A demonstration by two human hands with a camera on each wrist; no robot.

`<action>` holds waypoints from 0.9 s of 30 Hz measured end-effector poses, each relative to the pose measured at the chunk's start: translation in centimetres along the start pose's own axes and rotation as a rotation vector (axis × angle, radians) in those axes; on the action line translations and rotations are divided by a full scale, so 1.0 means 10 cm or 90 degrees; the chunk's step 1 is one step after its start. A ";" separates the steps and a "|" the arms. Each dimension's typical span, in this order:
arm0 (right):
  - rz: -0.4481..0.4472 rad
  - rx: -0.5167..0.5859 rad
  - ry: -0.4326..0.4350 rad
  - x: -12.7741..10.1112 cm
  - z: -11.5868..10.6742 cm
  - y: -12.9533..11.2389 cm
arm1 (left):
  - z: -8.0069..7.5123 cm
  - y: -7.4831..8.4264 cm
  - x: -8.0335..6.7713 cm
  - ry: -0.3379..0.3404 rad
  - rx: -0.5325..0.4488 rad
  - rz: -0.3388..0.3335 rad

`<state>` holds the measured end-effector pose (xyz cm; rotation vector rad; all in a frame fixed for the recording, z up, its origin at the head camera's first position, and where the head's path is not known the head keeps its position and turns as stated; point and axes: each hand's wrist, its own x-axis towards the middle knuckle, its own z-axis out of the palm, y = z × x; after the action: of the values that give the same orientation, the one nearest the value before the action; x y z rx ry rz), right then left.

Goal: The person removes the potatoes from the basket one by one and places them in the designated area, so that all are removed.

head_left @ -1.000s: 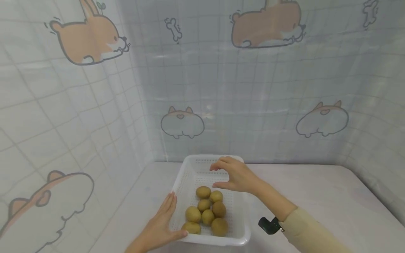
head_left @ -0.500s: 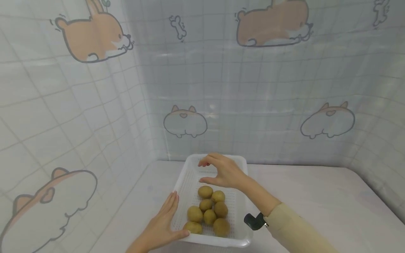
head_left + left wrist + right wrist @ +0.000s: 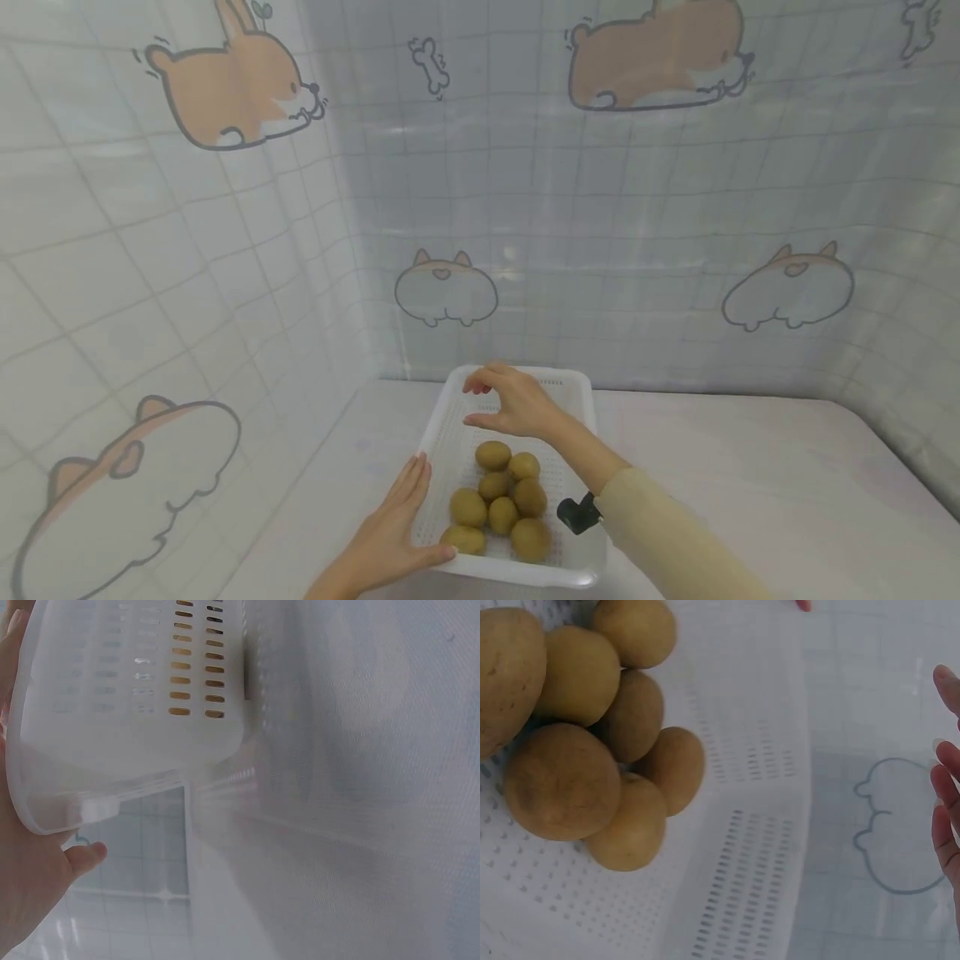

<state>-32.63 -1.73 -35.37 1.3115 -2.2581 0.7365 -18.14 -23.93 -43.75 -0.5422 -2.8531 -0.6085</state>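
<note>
A white perforated basket [image 3: 456, 412] sits on the table near the wall corner. Several yellow-brown oval fruits [image 3: 501, 500], like kiwis, are piled in its near half. My left hand [image 3: 393, 533] lies flat against the basket's near left side, fingers straight, thumb at the front rim. In the left wrist view the basket wall [image 3: 127, 697] rests against my palm [image 3: 22, 892]. My right hand [image 3: 487, 403] hovers over the basket's far half with loosely curved fingers and holds nothing. In the right wrist view, the fruits [image 3: 577, 750] lie at the left and my fingertips [image 3: 945, 787] at the right edge.
Tiled sheets printed with cartoon dogs [image 3: 442, 287] close the space at the left and back. The pale table [image 3: 750, 475] stretches to the right of the basket. A black camera mount [image 3: 576, 512] sits on my right wrist.
My right hand has drifted left and farther back over the basket, still holding nothing. The left hand stays on the basket's side.
</note>
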 end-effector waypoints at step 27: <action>0.132 0.027 -0.274 -0.26 0.54 0.24 | -0.01 0.02 -0.03 0.002 -0.013 -0.006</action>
<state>-34.04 -2.51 -41.63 1.3730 -2.7665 0.6169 -17.83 -23.92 -43.64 -0.5320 -2.8515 -0.6390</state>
